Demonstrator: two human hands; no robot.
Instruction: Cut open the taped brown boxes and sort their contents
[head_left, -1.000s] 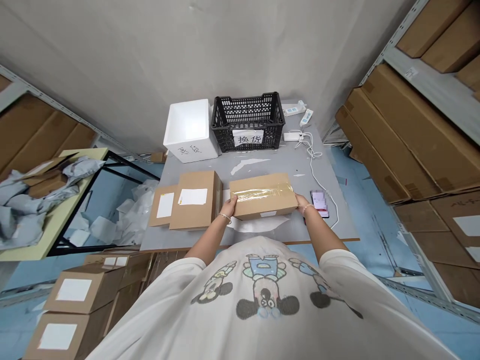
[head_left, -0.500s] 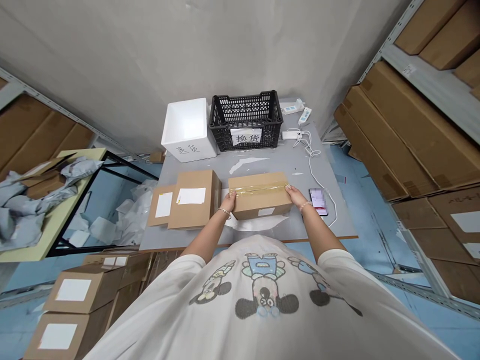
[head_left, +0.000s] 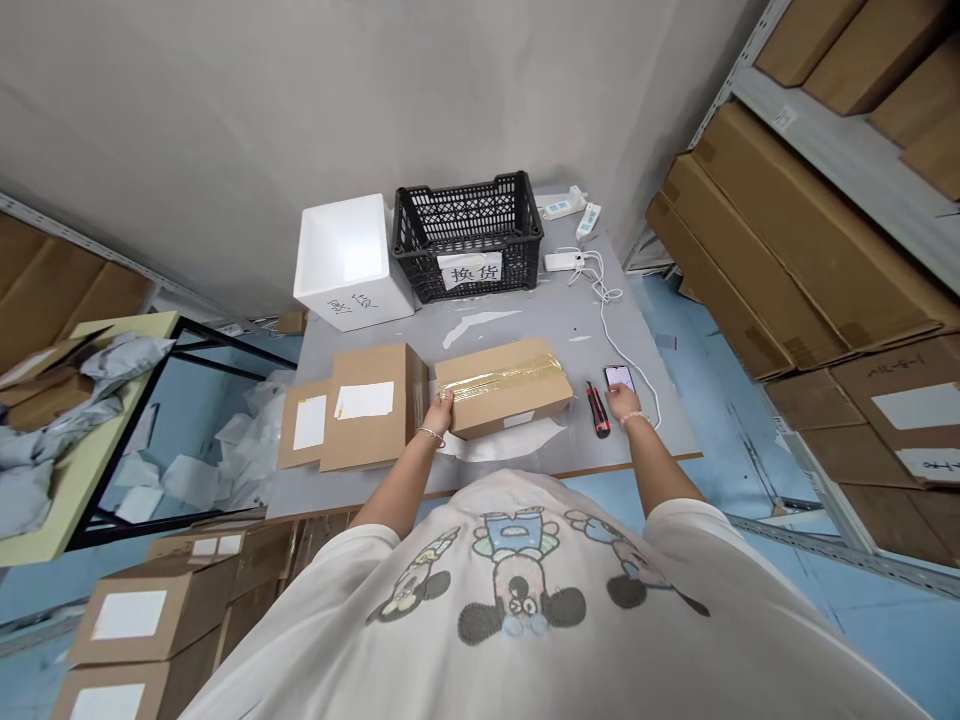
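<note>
Black latticed plastic crate (head_left: 521,265), beyond the left hand (head_left: 439,413); white open-topped foam box (head_left: 375,305), beyond and left of it; white plastic power strip (head_left: 559,262), beyond the right hand (head_left: 622,402).

The paper sign (head_left: 470,270) on the black plastic crate (head_left: 466,243) reads "换货". Handwriting marks the white foam box (head_left: 352,308), its second character "货", the first unclear to me. Marker writing on a shelved carton (head_left: 900,375) is illegible from here.

Left hand (head_left: 438,412) grips the near left corner of a taped box (head_left: 501,385); right hand (head_left: 622,402) touches a phone (head_left: 617,379). A red cutter (head_left: 598,410) lies between box and phone; a black crate (head_left: 466,240) stands behind.
</note>
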